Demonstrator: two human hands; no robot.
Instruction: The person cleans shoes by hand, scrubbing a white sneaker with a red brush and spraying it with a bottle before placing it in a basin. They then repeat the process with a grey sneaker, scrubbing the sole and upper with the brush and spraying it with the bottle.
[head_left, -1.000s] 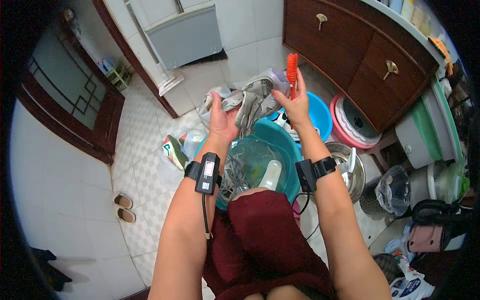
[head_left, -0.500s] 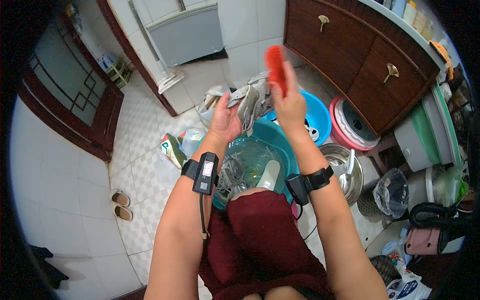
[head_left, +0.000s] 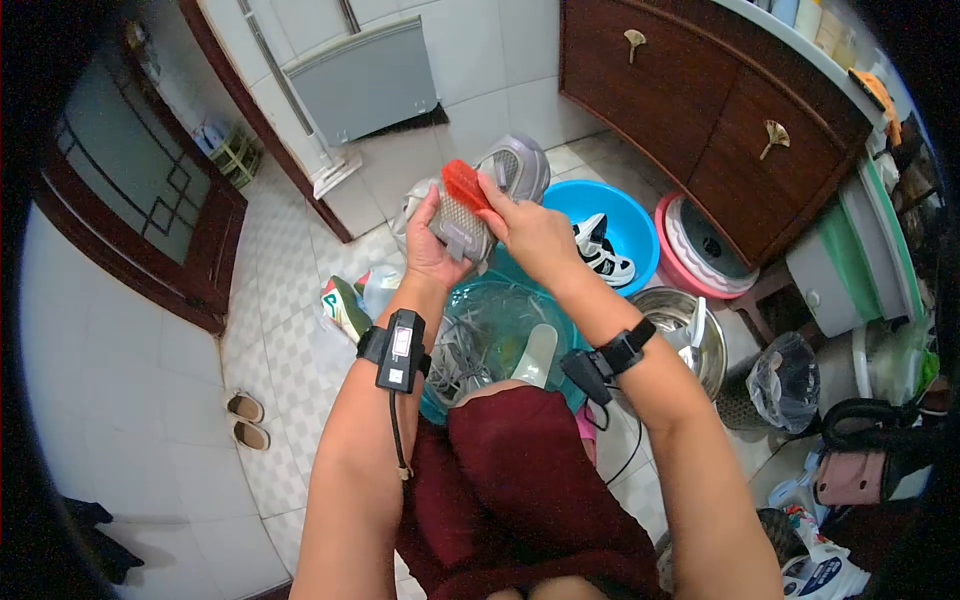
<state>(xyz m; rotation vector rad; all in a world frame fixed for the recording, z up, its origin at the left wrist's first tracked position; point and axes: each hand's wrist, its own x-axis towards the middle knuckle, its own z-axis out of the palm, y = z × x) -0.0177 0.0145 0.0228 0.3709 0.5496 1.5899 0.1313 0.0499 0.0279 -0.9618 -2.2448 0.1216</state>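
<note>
My left hand (head_left: 437,250) grips a grey mesh sneaker (head_left: 460,226) by its near end, thumb up along the side. In my right hand (head_left: 535,238) is a red scrubbing brush (head_left: 463,187), laid against the sneaker's upper; the fingers hide part of its handle. The sneaker is held above a teal basin (head_left: 567,330) of water. Grey shoelaces (head_left: 462,350) lie in that basin on the left, and a pale, flat, rounded piece (head_left: 539,352) leans at its right side.
A blue basin (head_left: 652,240) holds black-and-white shoes (head_left: 606,258). Beside it are a pink basin (head_left: 668,213), a steel bowl (head_left: 716,345) and a lined bin (head_left: 785,385). A brown cabinet (head_left: 690,95) stands behind. Slippers (head_left: 247,420) lie on the left floor.
The brush has come down from raised above the sneaker onto its upper. The sneaker has been turned in my left hand, so its mesh upper now shows.
</note>
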